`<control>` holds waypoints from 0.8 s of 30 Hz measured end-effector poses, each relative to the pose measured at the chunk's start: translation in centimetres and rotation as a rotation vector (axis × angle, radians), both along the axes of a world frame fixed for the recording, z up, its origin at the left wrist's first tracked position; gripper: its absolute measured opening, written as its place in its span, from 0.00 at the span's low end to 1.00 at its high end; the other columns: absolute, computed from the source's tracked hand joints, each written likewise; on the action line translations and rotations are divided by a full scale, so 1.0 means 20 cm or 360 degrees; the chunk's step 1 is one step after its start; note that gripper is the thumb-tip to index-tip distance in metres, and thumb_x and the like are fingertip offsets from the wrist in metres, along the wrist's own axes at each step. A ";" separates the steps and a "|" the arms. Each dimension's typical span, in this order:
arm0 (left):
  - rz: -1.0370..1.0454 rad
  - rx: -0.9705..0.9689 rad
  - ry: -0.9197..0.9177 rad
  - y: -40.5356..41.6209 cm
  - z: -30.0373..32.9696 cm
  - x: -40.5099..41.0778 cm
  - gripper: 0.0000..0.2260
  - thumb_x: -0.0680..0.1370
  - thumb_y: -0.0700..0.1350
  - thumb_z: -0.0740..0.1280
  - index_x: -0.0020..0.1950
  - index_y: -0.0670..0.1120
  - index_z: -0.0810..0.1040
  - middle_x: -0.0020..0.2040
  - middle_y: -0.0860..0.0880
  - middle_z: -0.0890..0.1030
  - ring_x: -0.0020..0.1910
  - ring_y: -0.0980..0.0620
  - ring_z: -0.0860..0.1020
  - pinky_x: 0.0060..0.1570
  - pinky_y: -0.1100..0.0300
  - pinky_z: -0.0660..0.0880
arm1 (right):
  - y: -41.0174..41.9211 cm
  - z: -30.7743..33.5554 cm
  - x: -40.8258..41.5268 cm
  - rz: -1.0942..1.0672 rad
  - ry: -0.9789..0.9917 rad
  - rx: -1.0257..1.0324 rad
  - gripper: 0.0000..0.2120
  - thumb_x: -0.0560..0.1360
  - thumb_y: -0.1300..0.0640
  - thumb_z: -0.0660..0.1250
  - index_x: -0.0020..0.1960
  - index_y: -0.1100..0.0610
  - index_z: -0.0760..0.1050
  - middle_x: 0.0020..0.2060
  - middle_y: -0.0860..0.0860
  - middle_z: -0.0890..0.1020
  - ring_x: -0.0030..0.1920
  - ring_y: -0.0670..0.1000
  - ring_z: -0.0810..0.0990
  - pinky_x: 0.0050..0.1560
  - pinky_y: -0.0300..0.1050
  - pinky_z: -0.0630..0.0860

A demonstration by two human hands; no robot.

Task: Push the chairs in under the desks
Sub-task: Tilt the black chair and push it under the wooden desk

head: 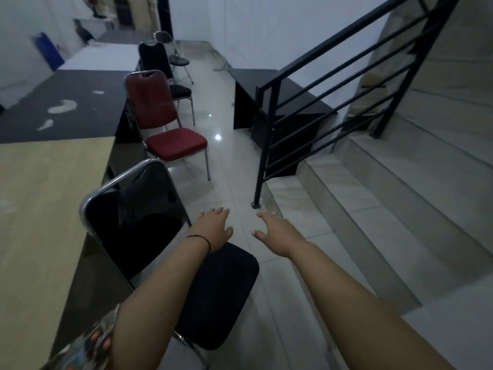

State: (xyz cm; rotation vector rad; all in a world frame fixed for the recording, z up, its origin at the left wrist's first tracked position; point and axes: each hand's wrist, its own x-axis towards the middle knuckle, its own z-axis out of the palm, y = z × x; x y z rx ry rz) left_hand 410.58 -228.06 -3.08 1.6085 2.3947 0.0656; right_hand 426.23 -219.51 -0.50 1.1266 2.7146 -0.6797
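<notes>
Both hands hover palm-down with fingers spread, gripping nothing: left hand (216, 228) above the black chair (138, 222) seat at lower centre, right hand (277, 233) over bare floor tiles (234, 169). The wooden desk (48, 209) borders the chair's left; a red chair (165, 129) stands farther up, stairs (386, 196) right.

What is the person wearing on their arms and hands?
Both arms are bare from elbow to fingers, with no gloves or rings showing. The left hand has a thin black band around its wrist. The right hand wears nothing. A patterned, multicoloured piece of clothing shows near the left elbow.
</notes>
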 end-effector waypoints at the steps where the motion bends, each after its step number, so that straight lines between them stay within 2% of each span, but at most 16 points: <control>1: 0.0023 -0.0024 -0.0016 0.03 -0.01 -0.01 0.25 0.81 0.51 0.54 0.76 0.44 0.55 0.75 0.46 0.59 0.73 0.47 0.58 0.72 0.50 0.52 | 0.06 -0.02 -0.02 0.0020 -0.0003 -0.0012 0.28 0.81 0.47 0.58 0.77 0.54 0.55 0.74 0.56 0.62 0.73 0.55 0.60 0.72 0.48 0.54; 8: 0.0275 -0.0061 -0.0056 0.39 -0.09 -0.15 0.25 0.80 0.51 0.55 0.75 0.44 0.55 0.75 0.45 0.59 0.74 0.46 0.57 0.72 0.51 0.52 | 0.61 -0.09 -0.18 0.0208 -0.0042 0.0016 0.29 0.80 0.44 0.58 0.77 0.52 0.55 0.74 0.55 0.62 0.73 0.56 0.60 0.72 0.48 0.56; 13: 0.0492 -0.0035 -0.0068 0.72 -0.08 -0.22 0.25 0.80 0.52 0.54 0.75 0.44 0.56 0.74 0.45 0.60 0.73 0.46 0.59 0.72 0.51 0.53 | 1.03 -0.07 -0.34 0.0365 -0.0024 -0.0015 0.30 0.78 0.41 0.58 0.76 0.50 0.56 0.70 0.55 0.67 0.68 0.57 0.67 0.70 0.52 0.63; 17: 0.0631 -0.0004 -0.0091 0.94 -0.07 -0.30 0.25 0.80 0.52 0.55 0.75 0.44 0.55 0.75 0.45 0.59 0.74 0.46 0.57 0.72 0.50 0.51 | 1.28 -0.04 -0.48 0.0492 0.0005 -0.0016 0.29 0.79 0.43 0.58 0.76 0.50 0.55 0.73 0.54 0.64 0.71 0.58 0.64 0.69 0.51 0.63; 24: 0.0920 0.0024 -0.0102 1.21 -0.10 -0.46 0.26 0.80 0.51 0.55 0.76 0.44 0.55 0.75 0.46 0.58 0.74 0.47 0.55 0.72 0.51 0.50 | 1.66 -0.06 -0.75 0.0728 -0.0020 -0.0096 0.29 0.79 0.44 0.59 0.76 0.53 0.55 0.72 0.56 0.65 0.70 0.57 0.65 0.68 0.50 0.64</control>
